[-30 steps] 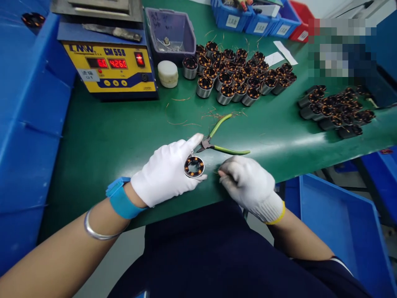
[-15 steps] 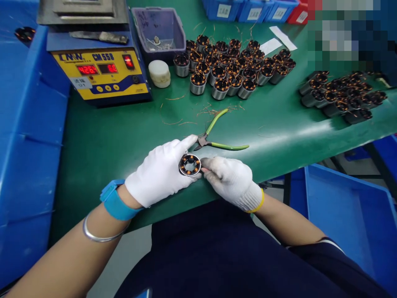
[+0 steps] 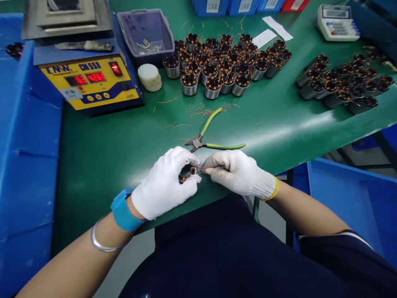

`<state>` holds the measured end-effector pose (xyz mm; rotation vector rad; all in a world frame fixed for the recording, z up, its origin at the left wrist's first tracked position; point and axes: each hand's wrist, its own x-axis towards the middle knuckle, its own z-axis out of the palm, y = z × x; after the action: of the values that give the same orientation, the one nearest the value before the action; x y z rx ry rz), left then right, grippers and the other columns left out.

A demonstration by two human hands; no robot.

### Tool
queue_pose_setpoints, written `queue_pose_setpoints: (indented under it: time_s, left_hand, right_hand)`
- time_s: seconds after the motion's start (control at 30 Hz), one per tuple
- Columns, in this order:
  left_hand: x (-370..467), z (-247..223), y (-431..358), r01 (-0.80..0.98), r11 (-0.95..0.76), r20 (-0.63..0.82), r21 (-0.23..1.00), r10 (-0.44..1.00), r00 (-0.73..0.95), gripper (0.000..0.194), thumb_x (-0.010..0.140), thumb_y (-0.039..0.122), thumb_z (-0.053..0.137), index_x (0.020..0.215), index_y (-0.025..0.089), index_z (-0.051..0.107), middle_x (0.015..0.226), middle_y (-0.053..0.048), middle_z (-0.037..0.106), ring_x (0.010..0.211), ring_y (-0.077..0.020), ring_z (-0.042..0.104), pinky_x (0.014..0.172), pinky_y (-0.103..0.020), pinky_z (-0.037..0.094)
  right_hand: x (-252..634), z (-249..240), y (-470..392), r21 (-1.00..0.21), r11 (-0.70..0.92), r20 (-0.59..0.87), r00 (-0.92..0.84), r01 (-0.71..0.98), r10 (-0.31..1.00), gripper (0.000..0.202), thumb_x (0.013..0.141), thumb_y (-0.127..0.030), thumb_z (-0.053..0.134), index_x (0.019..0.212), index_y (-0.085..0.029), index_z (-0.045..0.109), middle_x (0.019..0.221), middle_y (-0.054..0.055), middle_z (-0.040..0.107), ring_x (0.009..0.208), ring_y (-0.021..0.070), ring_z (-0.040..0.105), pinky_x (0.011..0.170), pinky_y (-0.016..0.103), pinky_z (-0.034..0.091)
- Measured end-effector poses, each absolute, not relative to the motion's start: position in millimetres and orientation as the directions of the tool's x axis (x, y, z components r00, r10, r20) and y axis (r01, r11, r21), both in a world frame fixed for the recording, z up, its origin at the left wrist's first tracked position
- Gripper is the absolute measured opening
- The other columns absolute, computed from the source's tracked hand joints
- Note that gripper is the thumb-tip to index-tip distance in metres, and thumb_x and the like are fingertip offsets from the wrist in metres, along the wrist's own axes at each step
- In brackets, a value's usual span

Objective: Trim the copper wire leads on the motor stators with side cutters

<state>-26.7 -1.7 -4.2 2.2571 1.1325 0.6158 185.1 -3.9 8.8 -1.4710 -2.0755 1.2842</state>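
Observation:
White-gloved, my left hand [image 3: 166, 182] is closed around a small motor stator [image 3: 187, 173], a ring with black and orange windings partly hidden by the fingers. Thin copper wires [image 3: 201, 169] run from its right side to my right hand [image 3: 237, 171], whose gloved thumb and forefinger pinch their ends. Just beyond the hands lie cutting pliers [image 3: 197, 143] with spread green handles, touched by neither hand. Loose wire clippings [image 3: 206, 111] are scattered around the upper handle.
Many metal-cased stators [image 3: 213, 87] stand in a group at the back, another group [image 3: 341, 97] at right. A yellow-fronted CM550 machine [image 3: 93, 82], a purple bin [image 3: 149, 35], a white round container [image 3: 149, 77] and a calculator [image 3: 337, 25] are on the green table [image 3: 102, 153].
My right hand has moved slightly right, away from the stator, and wires now show stretched between the hands. The stator has turned within my left hand. The head view has shifted; a calculator is now visible.

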Motion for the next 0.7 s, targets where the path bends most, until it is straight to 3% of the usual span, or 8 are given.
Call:
queue_pose_setpoints:
  time_s: [0.27,0.33,0.43,0.5,0.57,0.63,0.7]
  left_hand:
    - [-18.4,-17.6,-4.0,0.560,-0.605,0.288,0.566,0.782,0.552,0.006,0.081,0.019,0.051,0.085,0.019,0.056,0.087,-0.008,0.059,0.081,-0.0221,0.053,0.073,-0.038,0.047]
    - [-17.8,-19.2,-4.8,0.560,-0.614,0.305,0.556,0.778,0.550,0.007,0.082,0.020,0.051,0.084,0.019,0.057,0.086,-0.008,0.059,0.081,-0.0222,0.053,0.073,-0.038,0.047]
    - [-18.0,-20.6,-5.2,0.557,-0.628,0.318,0.543,0.768,0.556,0.009,0.085,0.023,0.048,0.084,0.020,0.057,0.086,-0.008,0.058,0.080,-0.0223,0.053,0.074,-0.038,0.048]
    - [-18.5,-20.8,-5.1,0.566,-0.631,0.316,0.531,0.767,0.558,0.011,0.086,0.024,0.048,0.084,0.020,0.057,0.087,-0.008,0.058,0.080,-0.0224,0.053,0.073,-0.039,0.048]
    - [-18.8,-20.8,-5.0,0.567,-0.638,0.322,0.521,0.762,0.562,0.010,0.086,0.023,0.048,0.084,0.020,0.057,0.088,-0.009,0.059,0.081,-0.0227,0.052,0.072,-0.039,0.048]
    - [-18.7,-20.6,-5.0,0.555,-0.657,0.341,0.510,0.747,0.571,0.010,0.085,0.021,0.048,0.083,0.019,0.057,0.087,-0.009,0.059,0.081,-0.0230,0.052,0.071,-0.038,0.047]
    - [-18.3,-20.1,-5.2,0.546,-0.675,0.357,0.496,0.732,0.580,0.011,0.085,0.019,0.046,0.082,0.019,0.057,0.085,-0.009,0.059,0.081,-0.0236,0.052,0.071,-0.039,0.047]
  right_hand:
    - [200.5,18.7,-4.1,-0.831,0.065,-0.302,-0.547,0.552,0.781,0.016,0.087,-0.022,0.055,0.086,-0.017,0.070,0.075,0.000,0.068,0.067,0.0113,0.059,0.062,0.023,0.044]
    - [209.1,30.3,-2.0,-0.817,0.167,-0.201,-0.544,0.553,0.815,0.019,0.089,-0.026,0.054,0.091,-0.018,0.071,0.084,0.002,0.070,0.075,0.0140,0.063,0.067,0.026,0.047]
    - [213.4,45.1,5.4,-0.794,0.269,-0.018,-0.464,0.545,0.886,0.030,0.087,-0.038,0.061,0.110,-0.021,0.070,0.113,0.008,0.070,0.100,0.0214,0.066,0.079,0.031,0.052]
    - [206.8,46.7,12.0,-0.809,0.189,-0.145,-0.500,0.557,0.854,0.039,0.078,-0.045,0.072,0.110,-0.022,0.071,0.108,0.006,0.072,0.096,0.0225,0.068,0.073,0.029,0.054]
    - [194.7,40.3,17.9,-0.799,0.029,-0.383,-0.547,0.600,0.745,0.031,0.071,-0.045,0.078,0.092,-0.022,0.074,0.082,0.002,0.073,0.074,0.0185,0.069,0.058,0.025,0.052]
    - [182.3,29.6,21.4,-0.791,-0.181,-0.549,-0.549,0.584,0.630,0.023,0.073,-0.042,0.078,0.076,-0.019,0.071,0.065,0.000,0.069,0.060,0.0146,0.066,0.052,0.023,0.050]
    - [173.4,19.6,22.0,-0.781,-0.394,-0.620,-0.530,0.484,0.578,0.023,0.076,-0.038,0.076,0.070,-0.017,0.068,0.061,0.000,0.068,0.055,0.0123,0.064,0.052,0.022,0.053]
